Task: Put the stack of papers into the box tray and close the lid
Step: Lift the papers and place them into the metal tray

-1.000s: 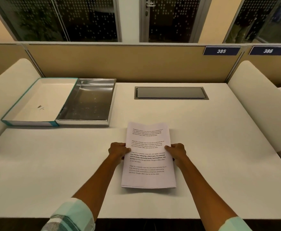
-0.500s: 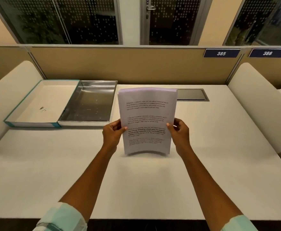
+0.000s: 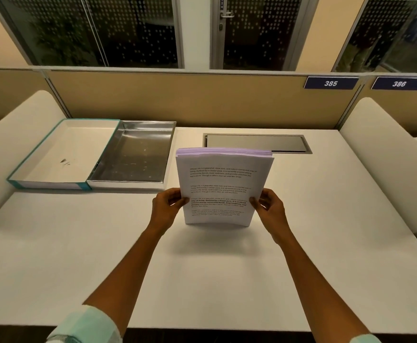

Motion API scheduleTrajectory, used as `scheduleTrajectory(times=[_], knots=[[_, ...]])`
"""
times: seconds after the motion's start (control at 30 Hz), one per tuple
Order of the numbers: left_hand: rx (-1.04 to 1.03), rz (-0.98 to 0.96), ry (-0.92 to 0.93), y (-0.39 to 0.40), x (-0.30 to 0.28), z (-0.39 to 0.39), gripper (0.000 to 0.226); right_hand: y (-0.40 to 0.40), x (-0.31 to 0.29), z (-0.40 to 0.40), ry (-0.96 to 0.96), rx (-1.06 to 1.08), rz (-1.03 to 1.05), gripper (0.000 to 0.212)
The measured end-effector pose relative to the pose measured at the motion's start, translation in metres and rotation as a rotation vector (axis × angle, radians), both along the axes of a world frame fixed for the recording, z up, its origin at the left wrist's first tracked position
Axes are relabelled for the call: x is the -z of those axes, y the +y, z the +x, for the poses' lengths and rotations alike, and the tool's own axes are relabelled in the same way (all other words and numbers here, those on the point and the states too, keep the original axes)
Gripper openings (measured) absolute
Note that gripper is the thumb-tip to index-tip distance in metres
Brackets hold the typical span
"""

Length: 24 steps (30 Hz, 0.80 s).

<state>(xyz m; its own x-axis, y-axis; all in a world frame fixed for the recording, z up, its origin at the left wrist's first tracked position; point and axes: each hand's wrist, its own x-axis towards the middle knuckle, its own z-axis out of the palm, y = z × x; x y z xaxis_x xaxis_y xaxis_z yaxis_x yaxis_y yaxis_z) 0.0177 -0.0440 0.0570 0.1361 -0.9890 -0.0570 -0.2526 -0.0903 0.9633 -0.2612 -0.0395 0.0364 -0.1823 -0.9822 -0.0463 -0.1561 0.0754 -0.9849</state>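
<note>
A stack of printed white papers [image 3: 221, 179] stands upright on its lower edge at the middle of the desk, its sheet tops slightly uneven. My left hand [image 3: 166, 206] grips its left edge and my right hand [image 3: 269, 206] grips its right edge. The box lies open at the back left: a shiny silver tray [image 3: 132, 154] on the right, and its teal-edged white lid [image 3: 61, 154] folded flat to the left, joined along the shared side. The tray holds nothing.
The white desk [image 3: 78, 256] has rounded side dividers [image 3: 385, 154] on both sides and a tan back panel. A grey cable hatch [image 3: 257, 142] is set in the desk just behind the papers. The desk's front edge runs near my sleeves.
The papers lay flat on the desk a second ago. Both hands lifted them and stood them upright on their lower edge; since half a second ago they have barely shifted.
</note>
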Motion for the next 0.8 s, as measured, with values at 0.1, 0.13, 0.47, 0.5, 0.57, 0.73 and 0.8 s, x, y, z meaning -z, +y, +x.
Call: scheduleTrajectory(times=[0.1,0.13,0.47,0.5,0.57,0.73,0.8], knots=[[-0.01,-0.001,-0.007,0.003,0.004,-0.001,0.036,0.002,0.01,0.001,0.008,0.0,0.028,0.028],[-0.011,-0.004,-0.01,0.002,0.005,-0.001,0.039,0.003,0.013,0.002,0.008,0.006,0.037,0.03],[0.023,0.037,-0.134,-0.004,0.005,-0.001,0.035,-0.005,0.016,0.004,0.074,0.016,0.063,0.039],[0.022,0.038,-0.143,-0.005,0.005,-0.002,0.034,-0.005,0.015,0.004,0.073,0.021,0.06,0.037],[0.015,0.022,-0.167,-0.005,0.005,-0.003,0.033,-0.006,0.014,0.003,0.077,0.021,0.048,0.033],[0.028,-0.024,-0.234,-0.009,0.002,-0.004,0.032,-0.012,0.011,0.0,0.134,-0.004,0.013,0.024],[0.048,-0.036,-0.248,-0.012,0.002,0.0,0.031,-0.015,0.009,0.004,0.161,-0.004,0.013,0.024]])
